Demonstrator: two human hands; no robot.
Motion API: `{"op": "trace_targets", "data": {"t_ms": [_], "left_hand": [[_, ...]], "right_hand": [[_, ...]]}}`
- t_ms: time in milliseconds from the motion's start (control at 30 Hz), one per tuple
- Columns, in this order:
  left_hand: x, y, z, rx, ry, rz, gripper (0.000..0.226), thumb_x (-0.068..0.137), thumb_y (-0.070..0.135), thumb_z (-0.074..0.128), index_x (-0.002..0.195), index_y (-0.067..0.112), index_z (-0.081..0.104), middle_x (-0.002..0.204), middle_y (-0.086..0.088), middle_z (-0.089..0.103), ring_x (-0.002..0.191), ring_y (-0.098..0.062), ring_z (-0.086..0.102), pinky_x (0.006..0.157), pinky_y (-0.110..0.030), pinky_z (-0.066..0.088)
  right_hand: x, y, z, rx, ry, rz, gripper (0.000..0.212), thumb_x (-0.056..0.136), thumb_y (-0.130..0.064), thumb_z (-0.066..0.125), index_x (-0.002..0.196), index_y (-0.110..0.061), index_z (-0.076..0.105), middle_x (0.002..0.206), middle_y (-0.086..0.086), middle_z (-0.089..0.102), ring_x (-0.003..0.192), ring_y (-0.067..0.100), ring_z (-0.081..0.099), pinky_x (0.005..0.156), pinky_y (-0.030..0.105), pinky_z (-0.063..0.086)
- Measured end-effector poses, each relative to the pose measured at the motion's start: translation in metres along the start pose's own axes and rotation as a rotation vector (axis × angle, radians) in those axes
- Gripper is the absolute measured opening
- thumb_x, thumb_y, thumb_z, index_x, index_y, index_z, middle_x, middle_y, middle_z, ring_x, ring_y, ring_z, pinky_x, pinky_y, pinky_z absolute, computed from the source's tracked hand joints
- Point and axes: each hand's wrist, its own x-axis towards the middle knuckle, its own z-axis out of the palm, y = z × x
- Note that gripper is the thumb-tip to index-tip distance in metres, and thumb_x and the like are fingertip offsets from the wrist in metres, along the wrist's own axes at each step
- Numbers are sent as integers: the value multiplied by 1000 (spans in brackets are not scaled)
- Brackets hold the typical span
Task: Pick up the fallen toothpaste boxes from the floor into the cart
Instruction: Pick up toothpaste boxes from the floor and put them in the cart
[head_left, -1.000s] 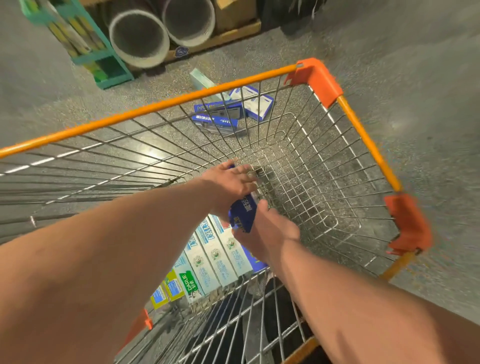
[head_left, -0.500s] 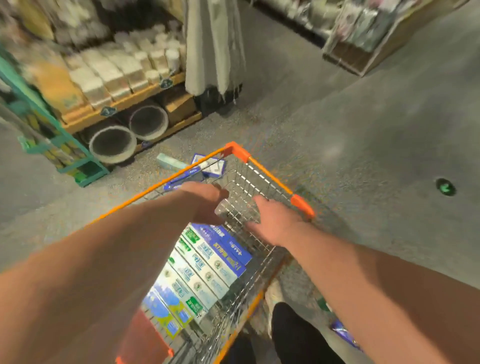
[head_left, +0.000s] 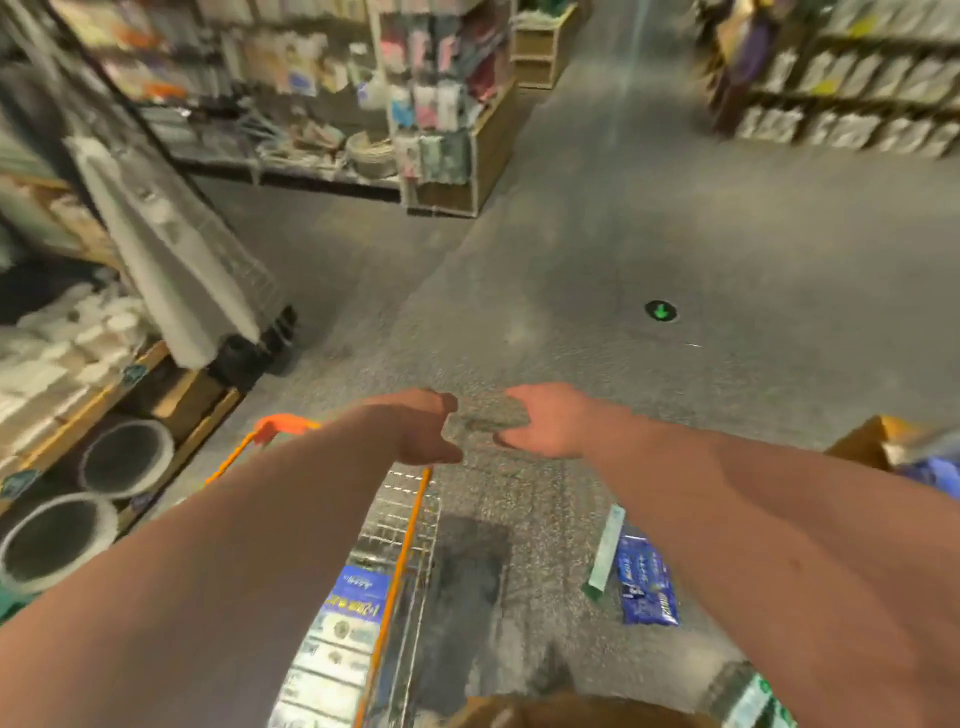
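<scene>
— Where are your hands?

— Both are out in front of me, mid-frame, over bare floor (head_left: 649, 218). My left hand (head_left: 421, 426) is just left of centre and my right hand (head_left: 545, 421) just right of it, a small gap between them.

— Holding anything?

— No. The fingers (head_left: 447, 402) of my left hand are curled loosely with nothing inside them, and the right ones are bent the same way, slack and empty. Neither touches the cart.

— And the cart?

— The cart (head_left: 410, 519) sits lower left of centre, partly hidden under my left forearm. Its orange rim runs down toward the bottom edge, and an orange corner piece shows left of my left wrist. Inside the wire basket lie toothpaste boxes in the cart (head_left: 343, 623), a blue one on top of the row and pale ones below it, packed side by side.

— Any on the floor?

— Yes. In the lower right of the frame, below my right forearm, a blue box on the floor (head_left: 647, 582) lies flat, with a thin pale green box (head_left: 605, 551) touching its left side. Both are well below and to the right of my fingers, apart from the cart. More packaging at the far right edge and bottom right corner is too blurred to tell.
</scene>
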Motion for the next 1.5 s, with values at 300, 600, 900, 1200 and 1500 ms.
{"op": "trace_targets", "data": {"t_ms": [300,600,900,1200,1500], "left_hand": [[83,182,-9,81,-26,159,79,89,58,64,151,16,39,145,-13,54,130,-32,52,105,-40,45],[165,293,33,97,-135,184,80,90,60,59,152,15,37,149,-12,51,133,-31,51,104,-41,45],[305,329,135,172,-268,222,71,92,61,53,144,14,42,134,-15,56,121,-34,56,98,-51,51],[488,339,324,158,-353,156,70,95,55,54,145,9,36,140,-18,51,123,-39,55,99,-56,49],[602,341,541,-33,-331,-102,73,91,59,56,137,5,41,129,-19,55,114,-43,56,100,-59,44]], "right_hand": [[-77,172,-4,63,4,135,73,92,-58,63,146,-12,47,141,15,58,128,34,54,102,35,45],[-103,331,42,206,-82,331,79,90,-58,63,148,-8,44,142,18,56,129,36,53,105,38,44],[-37,422,140,399,-116,565,77,94,-56,60,153,-12,37,151,13,47,137,33,44,106,39,38],[92,540,337,520,-108,769,59,96,-52,56,140,-12,49,130,12,61,113,33,61,85,37,48],[186,632,571,586,-221,860,70,91,-58,62,137,-8,46,135,15,56,121,35,56,89,37,46]]}}
